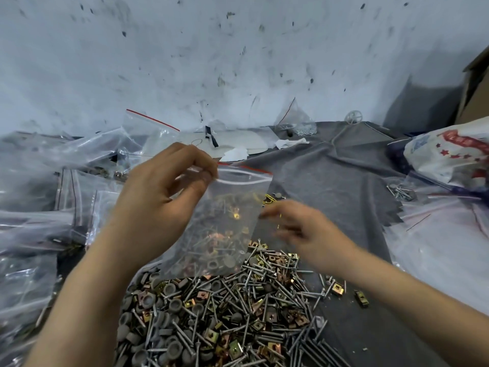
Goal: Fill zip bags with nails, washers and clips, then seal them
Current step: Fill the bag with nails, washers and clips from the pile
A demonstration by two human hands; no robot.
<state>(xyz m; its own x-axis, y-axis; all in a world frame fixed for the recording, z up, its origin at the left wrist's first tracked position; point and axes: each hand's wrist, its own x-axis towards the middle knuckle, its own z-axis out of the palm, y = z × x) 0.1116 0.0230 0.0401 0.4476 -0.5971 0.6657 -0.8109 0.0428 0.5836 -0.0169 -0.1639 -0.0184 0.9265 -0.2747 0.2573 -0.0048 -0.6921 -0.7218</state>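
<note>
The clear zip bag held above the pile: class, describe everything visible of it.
The clear plastic zip bag is thin film with a red strip along its top and a white zip track beneath. It hangs upright, apparently unsealed, over the heap of nails, washers and clips. The left hand pinches its top left corner; the right hand is at its right edge. Whether hardware seen through it lies inside is unclear.
</note>
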